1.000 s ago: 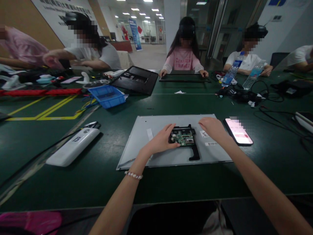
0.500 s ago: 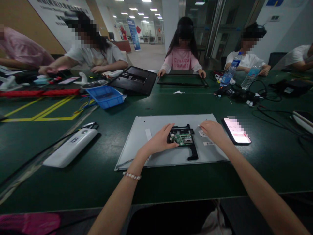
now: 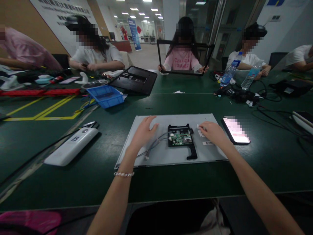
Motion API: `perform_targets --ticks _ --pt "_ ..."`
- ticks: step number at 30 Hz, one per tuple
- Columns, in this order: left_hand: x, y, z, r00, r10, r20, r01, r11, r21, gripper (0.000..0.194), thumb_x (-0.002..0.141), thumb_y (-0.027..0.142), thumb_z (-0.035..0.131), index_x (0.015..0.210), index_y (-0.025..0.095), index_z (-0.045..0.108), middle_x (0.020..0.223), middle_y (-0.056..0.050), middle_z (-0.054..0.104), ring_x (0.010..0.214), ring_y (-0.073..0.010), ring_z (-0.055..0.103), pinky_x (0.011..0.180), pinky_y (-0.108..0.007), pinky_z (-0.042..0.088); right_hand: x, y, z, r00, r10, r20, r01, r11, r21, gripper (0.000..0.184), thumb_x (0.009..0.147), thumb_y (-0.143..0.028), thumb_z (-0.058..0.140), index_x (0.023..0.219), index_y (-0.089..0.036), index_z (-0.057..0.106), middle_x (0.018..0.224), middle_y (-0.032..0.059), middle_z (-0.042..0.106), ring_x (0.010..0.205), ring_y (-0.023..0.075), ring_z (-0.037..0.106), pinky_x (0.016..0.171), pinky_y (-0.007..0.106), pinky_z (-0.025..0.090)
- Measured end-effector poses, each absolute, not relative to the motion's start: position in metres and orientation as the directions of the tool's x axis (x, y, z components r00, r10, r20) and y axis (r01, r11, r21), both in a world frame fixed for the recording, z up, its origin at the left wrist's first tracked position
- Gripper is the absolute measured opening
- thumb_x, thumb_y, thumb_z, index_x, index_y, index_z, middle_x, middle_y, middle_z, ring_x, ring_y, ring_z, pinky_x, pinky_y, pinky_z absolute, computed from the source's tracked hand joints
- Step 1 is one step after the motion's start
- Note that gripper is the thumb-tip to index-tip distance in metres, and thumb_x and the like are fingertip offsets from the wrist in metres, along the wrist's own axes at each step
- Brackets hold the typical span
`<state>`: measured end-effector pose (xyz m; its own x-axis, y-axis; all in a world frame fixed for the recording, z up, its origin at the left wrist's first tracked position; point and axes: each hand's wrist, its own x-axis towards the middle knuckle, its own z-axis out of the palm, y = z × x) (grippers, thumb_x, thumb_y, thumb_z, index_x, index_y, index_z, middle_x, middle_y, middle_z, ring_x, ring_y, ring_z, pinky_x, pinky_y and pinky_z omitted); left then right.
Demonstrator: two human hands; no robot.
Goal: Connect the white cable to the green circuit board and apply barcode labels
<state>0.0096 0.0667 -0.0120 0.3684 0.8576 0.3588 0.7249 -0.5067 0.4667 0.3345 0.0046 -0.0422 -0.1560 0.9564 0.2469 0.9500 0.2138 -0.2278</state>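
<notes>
A flat grey-white panel (image 3: 178, 156) lies on the green table before me. On its middle rests a black plastic bracket (image 3: 193, 152) carrying a green circuit board (image 3: 180, 138). Grey wires (image 3: 154, 143) run from the board's left side across the panel to a small white connector. My left hand (image 3: 143, 133), slightly blurred, is over the panel's left part, fingers apart and holding nothing. At the panel's right, my right hand (image 3: 213, 132) has its fingertips pinched at a small white piece (image 3: 198, 126), beside a printed label (image 3: 207, 143). Whether that piece is stuck down, I cannot tell.
A lit phone (image 3: 236, 131) lies right of the panel, a white power bank (image 3: 72, 147) with a cable to the left. Farther back are a blue basket (image 3: 106, 96), a black casing (image 3: 134, 80) and water bottles (image 3: 250, 78). A person opposite holds a black frame (image 3: 182, 72).
My left hand has let go of the board and bracket and moved left, uncovering the wires. My right hand has hardly moved. The person opposite has raised the black frame upright.
</notes>
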Motion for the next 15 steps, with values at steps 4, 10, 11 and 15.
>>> perform_targets --ticks 4,10,11,15 --pt "-0.018 0.083 -0.022 0.168 0.923 0.346 0.764 -0.344 0.547 0.036 0.086 0.037 0.040 0.112 0.019 0.057 0.115 -0.007 0.060 0.106 -0.0215 0.056 0.095 -0.037 0.043 0.348 0.001 -0.046 -0.075 0.970 0.233 0.921 0.157 -0.356 0.029 0.086 -0.025 0.046 0.107 -0.019 0.063 0.109 0.0083 0.064 0.097 0.0205 0.059 0.083 0.033 0.045" --pt "-0.031 0.091 -0.034 0.185 0.962 0.202 0.834 -0.262 0.486 0.038 0.077 0.028 0.048 0.112 0.018 0.058 0.113 -0.010 0.060 0.102 -0.0252 0.058 0.089 -0.040 0.045 0.361 -0.002 -0.050 -0.007 0.992 0.127 0.880 0.066 -0.470 0.031 0.077 -0.026 0.057 0.106 -0.018 0.064 0.106 0.0096 0.064 0.089 0.0193 0.061 0.080 0.032 0.046" --pt "-0.031 0.090 -0.034 0.201 0.963 0.178 0.841 -0.263 0.473 0.039 0.076 0.026 0.048 0.113 0.018 0.058 0.114 -0.010 0.060 0.102 -0.0251 0.057 0.089 -0.039 0.045 0.361 -0.002 -0.050 0.001 0.994 0.112 0.874 0.054 -0.483 0.032 0.076 -0.026 0.058 0.106 -0.017 0.064 0.104 0.0093 0.064 0.087 0.0187 0.061 0.079 0.031 0.046" --pt "-0.029 0.089 -0.036 0.230 0.966 0.118 0.866 -0.258 0.427 0.045 0.072 0.018 0.049 0.116 0.016 0.057 0.114 -0.012 0.056 0.097 -0.0223 0.058 0.087 -0.035 0.046 0.361 -0.001 -0.050 0.010 0.998 0.060 0.853 0.023 -0.522 0.028 0.075 -0.023 0.058 0.101 -0.018 0.066 0.095 0.0065 0.066 0.081 0.0168 0.062 0.074 0.029 0.047"
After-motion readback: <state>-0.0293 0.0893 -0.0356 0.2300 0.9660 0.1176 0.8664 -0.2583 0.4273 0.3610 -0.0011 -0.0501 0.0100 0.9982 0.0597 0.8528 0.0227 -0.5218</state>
